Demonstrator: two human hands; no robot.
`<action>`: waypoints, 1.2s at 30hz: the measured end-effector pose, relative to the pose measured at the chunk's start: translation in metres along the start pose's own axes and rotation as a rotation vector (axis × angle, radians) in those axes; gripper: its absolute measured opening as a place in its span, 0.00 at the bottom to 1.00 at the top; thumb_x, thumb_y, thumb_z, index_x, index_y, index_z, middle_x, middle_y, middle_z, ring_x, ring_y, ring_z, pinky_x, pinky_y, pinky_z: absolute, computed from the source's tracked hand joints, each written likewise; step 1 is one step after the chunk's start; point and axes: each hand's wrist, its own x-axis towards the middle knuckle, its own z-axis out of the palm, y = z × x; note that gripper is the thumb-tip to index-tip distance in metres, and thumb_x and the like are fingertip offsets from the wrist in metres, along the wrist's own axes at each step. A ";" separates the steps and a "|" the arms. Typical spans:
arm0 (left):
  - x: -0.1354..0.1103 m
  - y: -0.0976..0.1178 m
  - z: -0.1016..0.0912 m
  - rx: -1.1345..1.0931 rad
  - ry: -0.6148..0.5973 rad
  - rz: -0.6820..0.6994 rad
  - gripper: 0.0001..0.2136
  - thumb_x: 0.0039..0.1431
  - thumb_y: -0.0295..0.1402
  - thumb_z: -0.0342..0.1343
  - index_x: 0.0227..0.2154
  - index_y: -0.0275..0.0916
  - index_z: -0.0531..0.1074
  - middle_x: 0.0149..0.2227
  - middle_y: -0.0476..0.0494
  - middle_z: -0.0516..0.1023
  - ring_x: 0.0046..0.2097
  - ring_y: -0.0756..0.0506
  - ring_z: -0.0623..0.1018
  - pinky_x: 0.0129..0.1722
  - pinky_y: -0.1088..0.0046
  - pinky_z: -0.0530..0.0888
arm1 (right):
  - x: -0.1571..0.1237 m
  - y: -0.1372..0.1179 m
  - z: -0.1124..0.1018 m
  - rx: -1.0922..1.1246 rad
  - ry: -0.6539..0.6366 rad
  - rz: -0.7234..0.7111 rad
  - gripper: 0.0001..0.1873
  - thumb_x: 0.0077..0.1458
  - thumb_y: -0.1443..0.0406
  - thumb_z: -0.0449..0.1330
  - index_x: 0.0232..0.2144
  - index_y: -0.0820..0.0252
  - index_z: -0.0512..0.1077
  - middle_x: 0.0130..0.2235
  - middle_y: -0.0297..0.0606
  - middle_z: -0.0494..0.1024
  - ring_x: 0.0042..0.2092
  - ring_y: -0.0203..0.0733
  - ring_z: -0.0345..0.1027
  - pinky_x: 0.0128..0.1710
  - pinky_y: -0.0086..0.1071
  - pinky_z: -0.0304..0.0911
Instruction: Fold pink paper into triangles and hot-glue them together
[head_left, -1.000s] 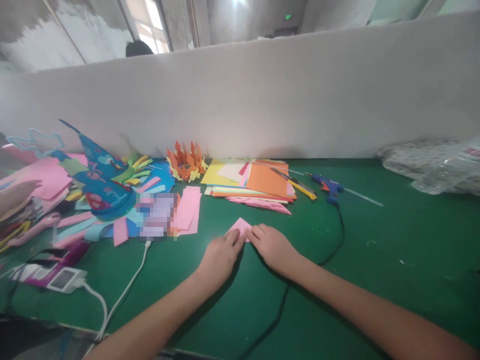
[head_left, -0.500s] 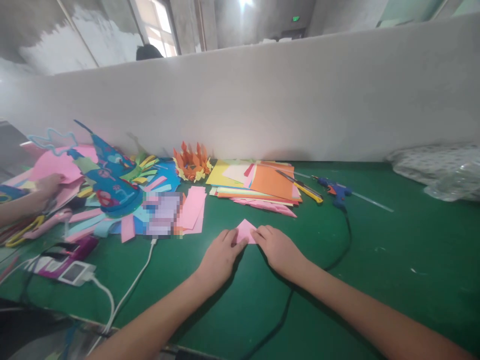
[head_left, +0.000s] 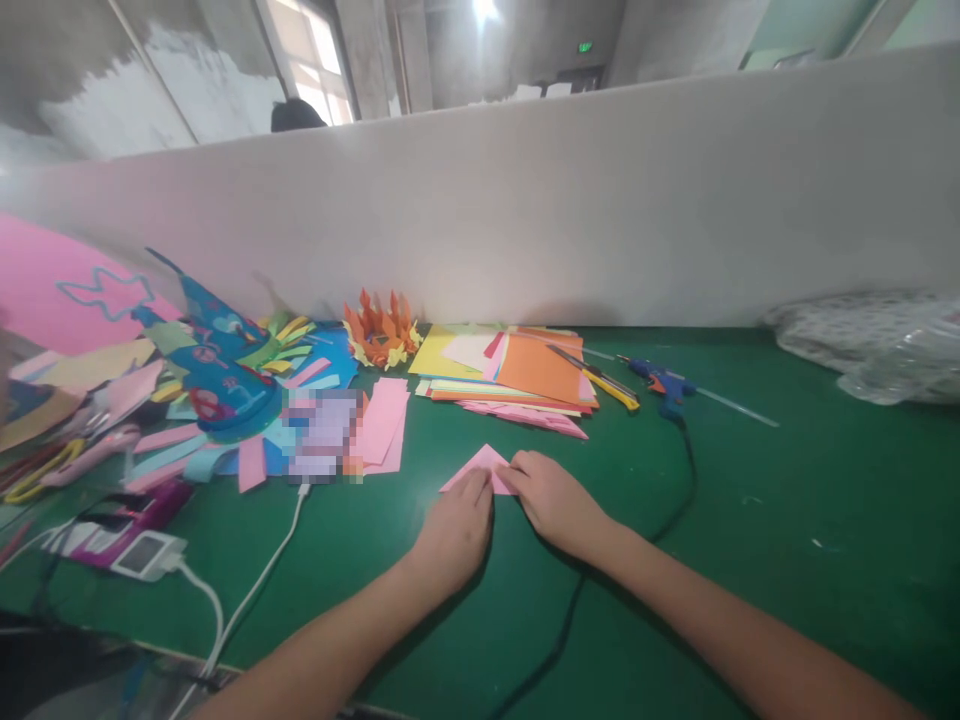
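Observation:
A small piece of pink paper [head_left: 480,460], folded into a triangle with its point away from me, lies on the green table. My left hand [head_left: 456,525] presses on its front middle with the fingers close together, hiding part of the fold. From the other side, my right hand [head_left: 556,502] grips the paper's right part between thumb and fingers. The fingertips of both hands nearly meet over the paper. Beyond them rests a stack of coloured paper sheets [head_left: 540,362], with more pink strips [head_left: 381,425] to its left.
A yellow utility knife [head_left: 615,388] and a blue glue gun [head_left: 667,385] lie right of the stack; its black cord [head_left: 574,625] runs under my right arm. An orange paper crown [head_left: 381,335], blue cone hats [head_left: 225,380] and a power strip [head_left: 112,540] are leftward.
My left hand has slid inward to the paper's middle, uncovering its left corner. At far left, another person's hand has moved toward the edge and a large pink sheet is now raised.

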 end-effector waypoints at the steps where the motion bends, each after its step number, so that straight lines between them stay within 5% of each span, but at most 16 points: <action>1: 0.001 0.001 -0.003 -0.003 -0.013 -0.005 0.16 0.61 0.23 0.41 0.51 0.31 0.61 0.49 0.33 0.68 0.51 0.40 0.69 0.49 0.61 0.70 | 0.002 0.005 -0.001 0.016 0.020 -0.009 0.15 0.61 0.71 0.45 0.40 0.63 0.71 0.34 0.42 0.69 0.36 0.42 0.60 0.36 0.34 0.56; 4: 0.002 0.003 -0.015 -0.032 -0.052 -0.031 0.15 0.64 0.29 0.42 0.52 0.37 0.60 0.45 0.37 0.68 0.46 0.42 0.69 0.43 0.63 0.72 | 0.008 0.025 -0.008 0.036 0.144 0.020 0.15 0.61 0.69 0.47 0.45 0.62 0.71 0.35 0.42 0.70 0.38 0.43 0.62 0.38 0.35 0.58; 8: 0.002 0.001 -0.024 -0.085 -0.026 -0.074 0.14 0.62 0.33 0.46 0.51 0.40 0.62 0.45 0.39 0.66 0.48 0.41 0.67 0.47 0.60 0.70 | 0.017 0.057 -0.012 -0.120 0.284 0.135 0.19 0.57 0.66 0.55 0.52 0.60 0.66 0.49 0.49 0.67 0.49 0.50 0.59 0.48 0.43 0.57; 14: 0.000 -0.003 -0.021 -0.161 0.027 -0.083 0.16 0.61 0.34 0.49 0.51 0.38 0.62 0.50 0.39 0.65 0.52 0.40 0.63 0.54 0.57 0.65 | 0.026 0.082 -0.001 -0.288 0.213 0.159 0.15 0.60 0.65 0.53 0.49 0.56 0.71 0.44 0.47 0.70 0.43 0.46 0.63 0.43 0.38 0.59; 21: -0.001 -0.006 -0.017 -0.198 0.057 -0.076 0.17 0.60 0.34 0.50 0.51 0.38 0.62 0.51 0.38 0.65 0.54 0.40 0.62 0.55 0.56 0.64 | 0.025 0.085 0.001 -0.509 0.165 -0.030 0.14 0.59 0.74 0.49 0.44 0.68 0.71 0.35 0.46 0.74 0.36 0.44 0.64 0.35 0.33 0.57; 28: -0.002 -0.007 -0.016 -0.187 0.062 -0.064 0.17 0.60 0.35 0.50 0.51 0.38 0.62 0.50 0.37 0.65 0.54 0.38 0.63 0.54 0.54 0.66 | 0.026 0.087 -0.011 -0.534 0.123 -0.181 0.13 0.58 0.75 0.49 0.38 0.67 0.72 0.29 0.42 0.73 0.32 0.41 0.64 0.31 0.32 0.55; 36: -0.001 -0.006 -0.018 -0.172 0.049 -0.054 0.17 0.60 0.34 0.50 0.52 0.38 0.62 0.51 0.37 0.66 0.54 0.38 0.63 0.54 0.53 0.66 | -0.012 0.095 -0.018 -0.493 0.164 -0.176 0.14 0.60 0.73 0.47 0.36 0.65 0.73 0.28 0.42 0.73 0.30 0.40 0.63 0.29 0.32 0.54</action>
